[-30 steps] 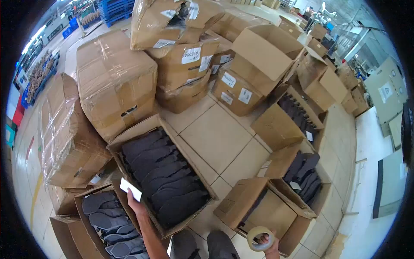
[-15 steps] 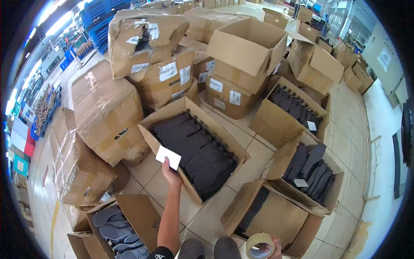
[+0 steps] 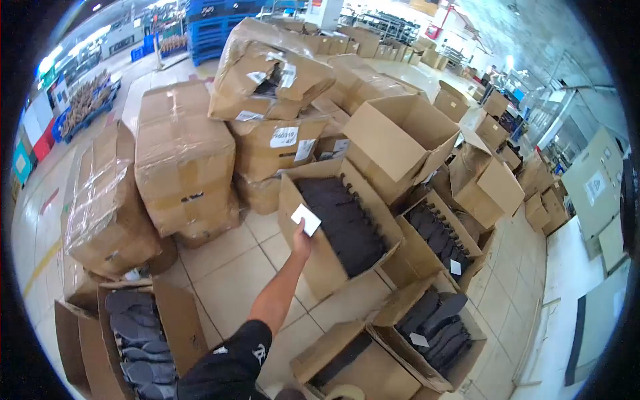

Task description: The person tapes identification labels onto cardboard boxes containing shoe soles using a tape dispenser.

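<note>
A white card (image 3: pixel 306 220) is pinched in my left hand (image 3: pixel 302 239), over the left edge of an open carton (image 3: pixel 308 267) packed with dark insoles (image 3: pixel 347 230). The left arm, in a black sleeve, reaches up from the bottom of the view. My right hand does not show. At the bottom edge, part of a tape roll (image 3: pixel 345 392) is visible by a carton with a brown flap. What holds the roll is out of frame.
Two more insole cartons with white cards (image 3: pixel 455 267) (image 3: pixel 419 340) stand on the right. Another carton of grey insoles (image 3: pixel 140 337) is at the lower left. Taped boxes (image 3: pixel 183 153) are stacked behind, and blue pallets (image 3: pixel 213 30) stand farther back.
The view has shifted and tilted. My left hand, still with the card, has moved up and right in the view. My right hand has left the frame, and the tape roll is now mostly cut off.
</note>
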### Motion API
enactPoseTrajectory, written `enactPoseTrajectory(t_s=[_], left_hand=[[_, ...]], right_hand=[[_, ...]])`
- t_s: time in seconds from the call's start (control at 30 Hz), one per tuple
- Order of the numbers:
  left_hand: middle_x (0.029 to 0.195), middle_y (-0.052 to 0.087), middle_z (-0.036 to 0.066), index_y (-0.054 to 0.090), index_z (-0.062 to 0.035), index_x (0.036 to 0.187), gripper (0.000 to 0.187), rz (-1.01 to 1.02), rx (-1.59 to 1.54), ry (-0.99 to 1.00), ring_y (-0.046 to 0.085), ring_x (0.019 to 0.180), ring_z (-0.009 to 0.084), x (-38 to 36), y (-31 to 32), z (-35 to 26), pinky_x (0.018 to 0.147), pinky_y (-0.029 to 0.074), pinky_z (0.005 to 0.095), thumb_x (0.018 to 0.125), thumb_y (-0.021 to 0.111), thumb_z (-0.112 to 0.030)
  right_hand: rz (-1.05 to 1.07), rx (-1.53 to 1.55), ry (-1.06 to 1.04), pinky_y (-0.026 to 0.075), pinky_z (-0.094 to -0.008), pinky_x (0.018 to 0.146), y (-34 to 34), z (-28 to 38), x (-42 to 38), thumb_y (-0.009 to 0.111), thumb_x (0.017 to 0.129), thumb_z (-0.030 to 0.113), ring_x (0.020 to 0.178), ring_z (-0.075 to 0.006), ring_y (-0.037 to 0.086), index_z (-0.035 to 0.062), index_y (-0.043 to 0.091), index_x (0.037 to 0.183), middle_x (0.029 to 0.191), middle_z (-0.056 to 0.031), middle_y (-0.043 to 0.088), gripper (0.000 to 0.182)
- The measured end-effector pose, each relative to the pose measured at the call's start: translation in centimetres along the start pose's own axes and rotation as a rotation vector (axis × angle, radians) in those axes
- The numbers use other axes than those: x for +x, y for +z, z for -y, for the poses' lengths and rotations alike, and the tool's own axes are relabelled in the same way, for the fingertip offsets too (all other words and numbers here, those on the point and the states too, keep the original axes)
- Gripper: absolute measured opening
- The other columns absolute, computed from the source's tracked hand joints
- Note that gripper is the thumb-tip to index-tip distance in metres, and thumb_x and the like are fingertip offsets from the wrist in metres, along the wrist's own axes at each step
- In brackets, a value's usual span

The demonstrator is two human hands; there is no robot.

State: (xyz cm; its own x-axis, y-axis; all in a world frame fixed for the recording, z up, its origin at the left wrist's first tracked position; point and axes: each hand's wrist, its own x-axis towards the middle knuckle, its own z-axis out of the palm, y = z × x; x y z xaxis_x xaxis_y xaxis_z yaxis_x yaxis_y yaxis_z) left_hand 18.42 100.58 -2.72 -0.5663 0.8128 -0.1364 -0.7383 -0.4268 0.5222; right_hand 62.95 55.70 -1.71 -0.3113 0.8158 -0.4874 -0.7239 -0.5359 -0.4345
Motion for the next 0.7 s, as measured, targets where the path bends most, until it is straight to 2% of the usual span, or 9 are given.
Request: enactPoseTrajectory(t_s=[0.03, 0.1, 0.2, 0.3, 0.37, 0.4, 0.47, 0.57, 0.7], left_hand=[[0.113, 0.064, 0.003, 0.054, -0.0086, 0.125, 0.046, -0.096, -0.034, -0.039, 0.057, 0.109, 0.0193, -0.4, 0.2, 0.0, 0.098, 0.041, 0.0346, 0.093, 0.06, -0.041], [0.11, 0.065, 0.003, 0.056, -0.0098, 0.123, 0.042, -0.027, -0.2, 0.022, 0.06, 0.101, 0.0189, -1.4, -2.4, 0.7, 0.086, 0.045, 0.0332, 0.094, 0.058, -0.04], [0.114, 0.066, 0.005, 0.057, -0.0002, 0.123, 0.041, -0.021, 0.251, -0.292, 0.06, 0.107, 0.0187, -13.4, -3.9, -3.4, 0.096, 0.045, 0.0356, 0.098, 0.056, -0.032], [0.107, 0.067, 0.004, 0.066, -0.0048, 0.118, 0.047, 0.273, 1.001, -0.615, 0.058, 0.102, 0.0152, -28.4, -8.2, -14.0, 0.09, 0.045, 0.0324, 0.095, 0.058, -0.046], [0.112, 0.068, 0.005, 0.066, -0.0035, 0.12, 0.044, 0.511, 1.107, -0.634, 0.059, 0.1, 0.0156, -35.1, -10.1, -26.5, 0.09, 0.046, 0.034, 0.096, 0.06, -0.04], [0.105, 0.069, 0.004, 0.069, -0.0039, 0.115, 0.036, 0.364, 1.311, -0.719, 0.06, 0.094, 0.0154, -36.9, -12.1, -32.7, 0.085, 0.048, 0.0329, 0.097, 0.059, -0.033], [0.1, 0.067, 0.003, 0.069, -0.0041, 0.114, 0.032, -0.138, 1.511, -0.519, 0.059, 0.09, 0.0128, -41.2, -16.9, -45.4, 0.079, 0.047, 0.0301, 0.098, 0.053, -0.026], [0.106, 0.063, 0.007, 0.06, 0.001, 0.119, 0.037, -0.487, 1.026, 0.36, 0.057, 0.092, 0.0146, -46.2, -18.9, -58.3, 0.085, 0.045, 0.031, 0.102, 0.049, -0.03], [0.116, 0.059, 0.011, 0.053, -0.0013, 0.126, 0.041, -0.795, 0.938, 0.41, 0.058, 0.1, 0.02, -53.8, -34.1, -67.2, 0.093, 0.046, 0.035, 0.101, 0.051, -0.033]], right_hand=[[-0.049, 0.108, 0.047, 0.047, -0.037, 0.09, 1.1, 0.7, -0.4, 0.044, 0.103, 0.038, 0.095, -0.0181, 0.054, 0.0086, 0.062, 0.101, 0.101, -0.0034, 0.061, 0.034], [-0.341, 0.137, 0.036, 0.048, -0.0388, 0.078, 5.0, 1.9, -2.3, 0.05, 0.1, 0.032, 0.082, -0.019, 0.054, 0.0082, 0.064, 0.103, 0.098, -0.0041, 0.061, 0.028], [-0.716, 0.197, 0.008, 0.048, -0.0416, 0.061, 11.4, 1.5, -1.3, 0.057, 0.096, 0.022, 0.063, -0.0204, 0.054, 0.0076, 0.067, 0.107, 0.094, -0.005, 0.061, 0.021], [-0.27, 0.127, 0.001, 0.042, -0.0343, 0.062, 4.9, 0.7, -0.2, 0.042, 0.098, 0.055, 0.057, -0.0177, 0.047, 0.0103, 0.058, 0.085, 0.067, -0.0022, 0.052, 0.049], [-0.181, 0.154, -0.059, 0.041, -0.0341, 0.061, 3.6, 0.3, 0.0, 0.041, 0.098, 0.056, 0.056, -0.0177, 0.046, 0.0103, 0.058, 0.085, 0.066, -0.001, 0.051, 0.051], [-0.133, 0.165, -0.093, 0.041, -0.034, 0.061, 3.3, 0.3, 0.3, 0.041, 0.098, 0.057, 0.056, -0.0178, 0.045, 0.0102, 0.058, 0.085, 0.065, -0.0004, 0.05, 0.051], [-0.175, 0.072, -0.069, 0.043, -0.0333, 0.055, 4.6, 0.9, 0.3, 0.045, 0.099, 0.049, 0.057, -0.0164, 0.05, 0.0117, 0.059, 0.084, 0.066, -0.0012, 0.054, 0.043], [-0.333, -0.035, -0.046, 0.042, -0.0357, 0.059, 2.8, 1.8, 1.0, 0.041, 0.099, 0.054, 0.054, -0.0171, 0.045, 0.0149, 0.06, 0.084, 0.063, 0.0013, 0.052, 0.046], [-0.211, -0.073, -0.116, 0.043, -0.0334, 0.059, 1.3, 1.7, 1.3, 0.039, 0.101, 0.049, 0.057, -0.0151, 0.048, 0.0157, 0.061, 0.085, 0.062, 0.003, 0.052, 0.043]])
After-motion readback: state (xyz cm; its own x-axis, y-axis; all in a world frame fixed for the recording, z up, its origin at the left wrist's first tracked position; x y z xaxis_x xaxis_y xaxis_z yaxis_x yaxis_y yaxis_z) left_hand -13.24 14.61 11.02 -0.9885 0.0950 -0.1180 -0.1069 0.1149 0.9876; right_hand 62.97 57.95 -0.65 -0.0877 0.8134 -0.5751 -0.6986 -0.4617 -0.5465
